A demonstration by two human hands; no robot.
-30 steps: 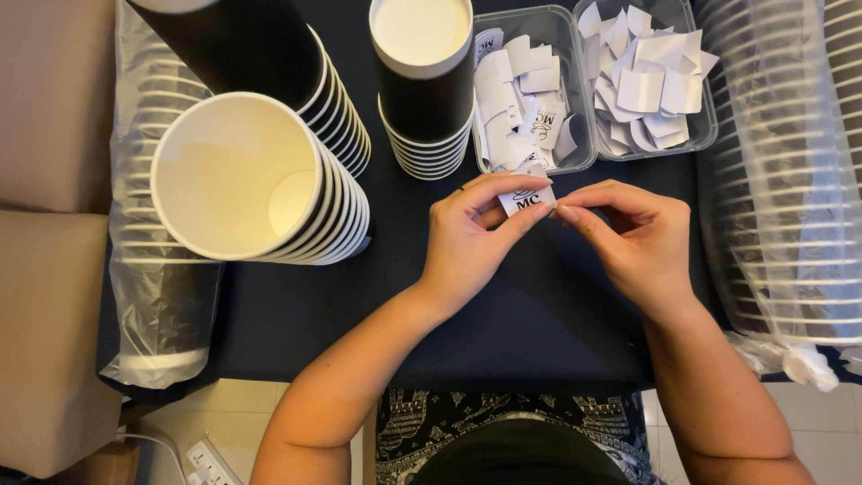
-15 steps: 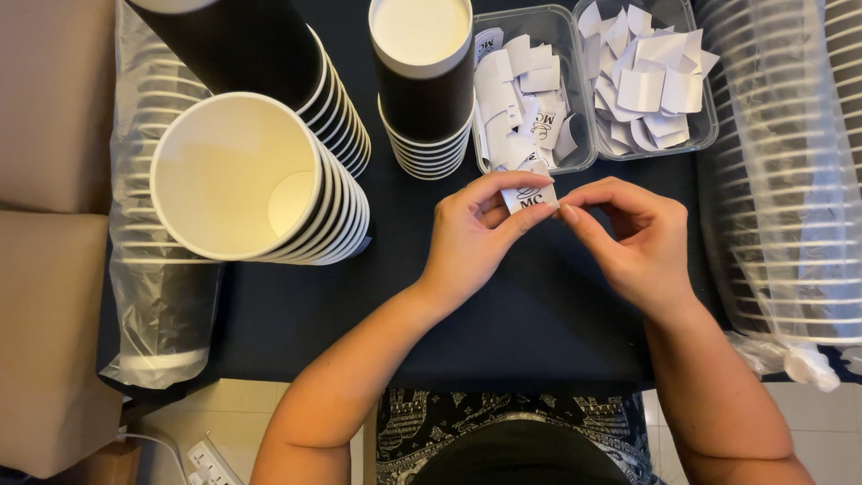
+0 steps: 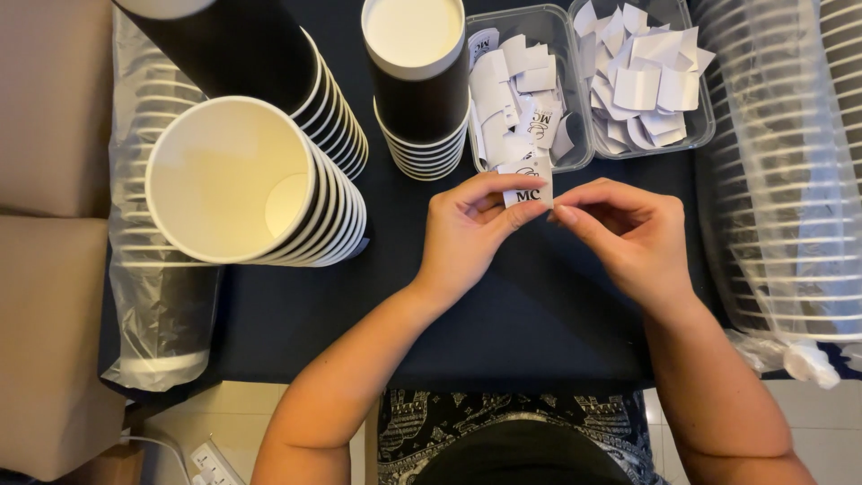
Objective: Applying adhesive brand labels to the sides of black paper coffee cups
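My left hand (image 3: 471,229) pinches a small white paper sticker (image 3: 528,187) with black print, held upright above the dark table (image 3: 503,314). The fingertips of my right hand (image 3: 628,233) touch the sticker's right edge. Just behind the hands stand two clear plastic trays: the left tray (image 3: 571,160) holds several printed stickers, the right tray (image 3: 700,135) holds several blank white slips. A stack of black paper cups (image 3: 417,81) stands upright behind my left hand. To the left, another stack of black cups (image 3: 260,175) lies tilted with its white inside facing up.
Sleeves of cups wrapped in clear plastic lie along the right side (image 3: 790,180) and the left side (image 3: 157,296) of the table. Beige cushions (image 3: 49,224) sit at far left. A white power strip (image 3: 211,462) lies on the floor below.
Both hands have stayed in place; the fingers have shifted slightly on the sticker, which now stands a little more upright with its print facing the camera.
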